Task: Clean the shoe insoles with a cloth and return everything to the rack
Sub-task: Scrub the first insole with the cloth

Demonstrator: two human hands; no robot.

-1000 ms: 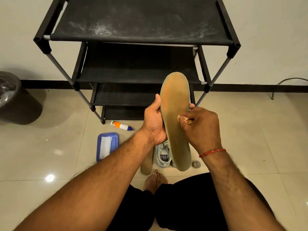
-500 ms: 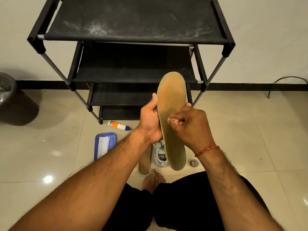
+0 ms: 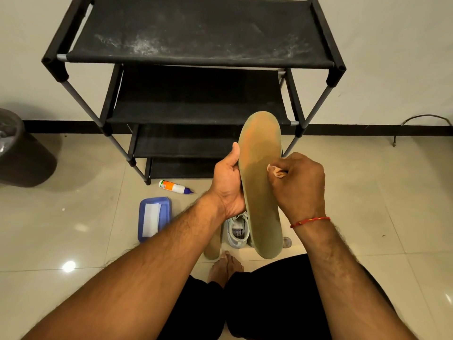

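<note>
Insole (image 3: 262, 192) upright, clamped in left hand (image 3: 228, 186) fingers; right hand (image 3: 300, 185) fingers pinch cloth (image 3: 277, 171) against its edge.

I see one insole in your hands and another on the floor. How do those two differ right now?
The held insole stands upright, gripped by the left hand; the floor insole lies flat beside the white shoe. The right hand presses a cloth against the held insole; no hand is on the floor insole. The held insole shows nearly whole; the floor insole is mostly hidden behind the left forearm. Both look olive-tan.
</note>
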